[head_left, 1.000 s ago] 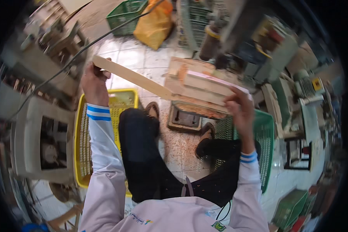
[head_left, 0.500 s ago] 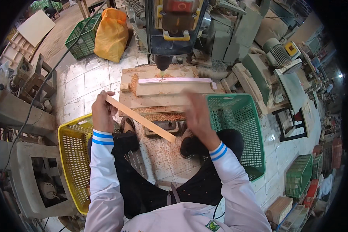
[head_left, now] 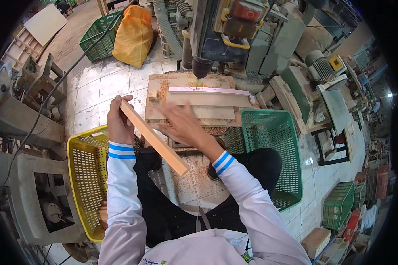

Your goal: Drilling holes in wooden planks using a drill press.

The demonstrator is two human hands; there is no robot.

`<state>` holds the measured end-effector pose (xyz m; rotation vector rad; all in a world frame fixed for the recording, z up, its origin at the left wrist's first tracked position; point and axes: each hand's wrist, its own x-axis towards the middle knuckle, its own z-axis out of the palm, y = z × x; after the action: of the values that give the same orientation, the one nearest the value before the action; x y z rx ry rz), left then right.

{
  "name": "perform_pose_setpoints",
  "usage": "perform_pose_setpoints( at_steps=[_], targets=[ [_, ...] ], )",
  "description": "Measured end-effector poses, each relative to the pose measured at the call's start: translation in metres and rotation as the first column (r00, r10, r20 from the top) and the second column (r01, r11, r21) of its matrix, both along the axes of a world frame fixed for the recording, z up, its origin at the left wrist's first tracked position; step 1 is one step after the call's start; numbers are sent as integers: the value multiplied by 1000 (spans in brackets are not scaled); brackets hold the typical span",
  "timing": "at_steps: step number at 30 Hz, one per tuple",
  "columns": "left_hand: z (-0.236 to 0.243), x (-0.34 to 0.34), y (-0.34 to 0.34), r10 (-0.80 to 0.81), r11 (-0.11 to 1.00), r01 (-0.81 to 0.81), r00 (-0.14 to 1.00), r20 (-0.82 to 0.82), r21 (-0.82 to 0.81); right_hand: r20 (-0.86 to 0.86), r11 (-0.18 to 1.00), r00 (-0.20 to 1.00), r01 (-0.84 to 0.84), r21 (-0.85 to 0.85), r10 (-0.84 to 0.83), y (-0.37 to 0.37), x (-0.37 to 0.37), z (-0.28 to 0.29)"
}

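My left hand (head_left: 118, 120) grips a pale wooden strip (head_left: 154, 138) by its upper end. The strip slants down to the right over my lap, its lower end free. My right hand (head_left: 181, 123), a little blurred, is spread above the near edge of a wooden work board (head_left: 214, 113), with its fingers apart and nothing in them. On the board a straight fence with a pink top edge (head_left: 210, 91) lies crosswise, and a small wood block (head_left: 153, 94) sits at the left. The drill press chuck (head_left: 202, 67) hangs over the fence with its bit pointing down.
A yellow crate (head_left: 87, 176) holding some wood pieces stands at my left, a green crate (head_left: 272, 154) at my right. Sawdust lies on the board and floor. Farther back are an orange sack (head_left: 132, 37), another green crate (head_left: 99, 37) and an electric motor (head_left: 319, 64).
My right hand has swung left, from beside the green crate to near the wooden strip. The strip has tilted more steeply in my left hand. The view has shifted slightly.
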<state>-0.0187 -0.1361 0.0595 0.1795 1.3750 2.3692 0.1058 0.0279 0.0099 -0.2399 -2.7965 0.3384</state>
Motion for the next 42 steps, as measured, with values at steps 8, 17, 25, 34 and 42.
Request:
perform_pose_setpoints(
  at_steps=[8,17,25,34,42],
  targets=[
    [-2,-3,-8,-2,998,2,1000,-10,56,-146,853,857,510,108,-494,4,20,1],
    [0,-6,-8,116,991,-112,992,-53,72,-319,766,917,-379,-520,238,-10,-10,11],
    [-7,0,5,98,981,-121,983,-154,-151,-142,158,989,-148,-976,47,46,86,57],
    [-20,19,33,-155,946,118,983,-101,-300,-71,966,994,-103,-236,89,98,107,43],
    [-16,16,29,-161,955,114,974,-157,-275,-222,658,701,713,243,-677,131,99,-15]
  ],
)
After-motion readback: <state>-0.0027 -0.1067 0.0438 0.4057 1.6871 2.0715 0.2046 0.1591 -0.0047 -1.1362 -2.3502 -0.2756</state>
